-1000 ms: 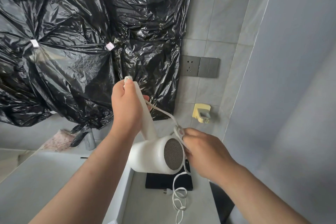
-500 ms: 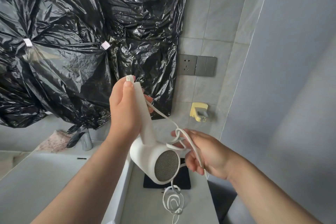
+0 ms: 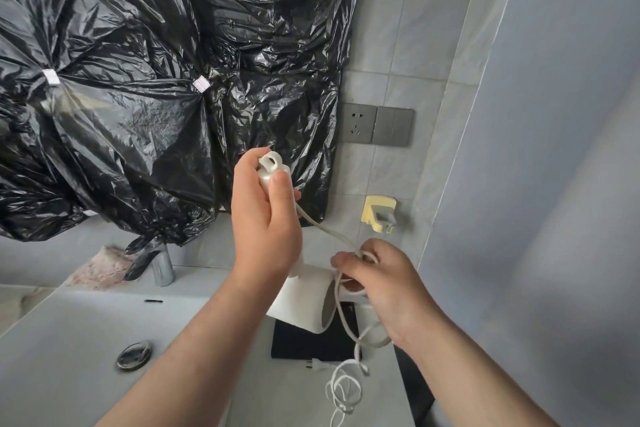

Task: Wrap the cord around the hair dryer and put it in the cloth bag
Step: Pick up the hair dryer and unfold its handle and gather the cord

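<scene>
A white hair dryer (image 3: 300, 298) hangs barrel-down above the counter. My left hand (image 3: 265, 218) grips its handle, whose end with a hanging loop sticks out above my fingers. The white cord (image 3: 325, 229) runs from the handle end down to my right hand (image 3: 375, 284), which is closed on it beside the barrel's rear. More cord loops past the barrel and lies coiled on the counter, ending in the plug (image 3: 317, 365). A flat black cloth bag (image 3: 308, 340) lies on the counter under the dryer.
A white sink basin (image 3: 69, 340) with a metal drain (image 3: 134, 354) and a tap (image 3: 162, 267) is at the left. Black plastic sheeting (image 3: 156, 80) covers the wall. A grey socket and switch (image 3: 377, 125) and a yellow holder (image 3: 379, 213) are on the tiles.
My right hand has closed on the cord and carried it round the back of the barrel. The dryer has turned, its rear grille now mostly hidden. My left hand has slid down the handle.
</scene>
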Demonstrator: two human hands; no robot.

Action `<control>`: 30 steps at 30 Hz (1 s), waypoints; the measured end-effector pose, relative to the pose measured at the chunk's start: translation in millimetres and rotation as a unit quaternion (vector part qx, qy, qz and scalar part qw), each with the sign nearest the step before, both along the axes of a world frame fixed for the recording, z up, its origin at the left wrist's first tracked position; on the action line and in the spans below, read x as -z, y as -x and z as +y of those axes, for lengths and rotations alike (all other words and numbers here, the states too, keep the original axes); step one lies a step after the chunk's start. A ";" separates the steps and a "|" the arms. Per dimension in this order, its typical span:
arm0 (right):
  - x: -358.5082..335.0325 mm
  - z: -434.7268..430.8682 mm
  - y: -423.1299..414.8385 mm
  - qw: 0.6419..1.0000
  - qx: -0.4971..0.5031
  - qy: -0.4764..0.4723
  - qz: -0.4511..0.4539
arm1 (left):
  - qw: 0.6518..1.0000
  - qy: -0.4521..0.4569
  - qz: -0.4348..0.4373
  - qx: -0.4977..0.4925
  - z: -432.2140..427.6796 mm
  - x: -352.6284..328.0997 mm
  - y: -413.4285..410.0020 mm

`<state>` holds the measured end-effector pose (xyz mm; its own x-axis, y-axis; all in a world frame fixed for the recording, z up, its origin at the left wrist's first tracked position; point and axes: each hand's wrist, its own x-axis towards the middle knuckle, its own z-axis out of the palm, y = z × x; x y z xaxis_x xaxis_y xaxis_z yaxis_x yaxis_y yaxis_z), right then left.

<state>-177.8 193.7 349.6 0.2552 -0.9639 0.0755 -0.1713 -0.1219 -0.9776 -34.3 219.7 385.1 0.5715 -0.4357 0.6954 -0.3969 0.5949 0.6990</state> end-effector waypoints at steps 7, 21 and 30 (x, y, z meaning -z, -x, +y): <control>3.4 -11.2 14.8 0.999 -0.038 -0.014 0.003 | 0.997 -0.024 0.077 -0.010 -1.2 -4.4 -5.1; 3.8 -21.6 50.1 0.986 -0.126 -0.058 -0.091 | 0.983 -0.065 0.174 0.000 -19.5 -2.2 -32.2; -2.8 -20.7 57.6 0.945 -0.250 -0.075 -0.196 | 0.970 -0.093 0.224 0.012 -27.9 -2.2 -35.5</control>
<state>-235.5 172.9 352.4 0.6629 -0.7370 0.1316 0.2499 0.0522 -0.9669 1.2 191.8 387.3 0.7857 -0.5476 0.2877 -0.0162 0.4468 0.8945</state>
